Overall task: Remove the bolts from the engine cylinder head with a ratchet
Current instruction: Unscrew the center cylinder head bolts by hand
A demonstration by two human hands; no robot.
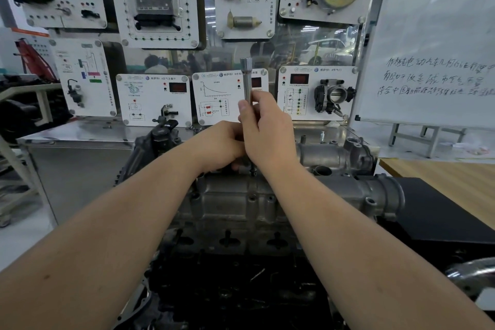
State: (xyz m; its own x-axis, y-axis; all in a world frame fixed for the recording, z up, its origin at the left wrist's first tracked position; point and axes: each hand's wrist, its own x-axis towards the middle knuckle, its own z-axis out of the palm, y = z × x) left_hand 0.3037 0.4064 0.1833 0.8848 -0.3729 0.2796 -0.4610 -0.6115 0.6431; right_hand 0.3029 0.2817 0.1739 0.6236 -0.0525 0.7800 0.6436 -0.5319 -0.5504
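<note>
Nearest us, the dark engine block (227, 284) fills the 6 o'clock area between our forearms. Just beyond, the grey cylinder head (235, 203) sits at center, with bare bolt holes along its top. At its far edge our left hand (222, 144) curls its fingers low around the base of the ratchet (247, 80); the tool's lower end is hidden behind both hands. Our right hand (265, 128) wraps the upright handle, thumb along its side, the metal end rising toward 12 o'clock. We cannot tell whether a bolt is engaged. Farther back stand training panels (154, 99), with a whiteboard (434, 40) at 2 o'clock.
</note>
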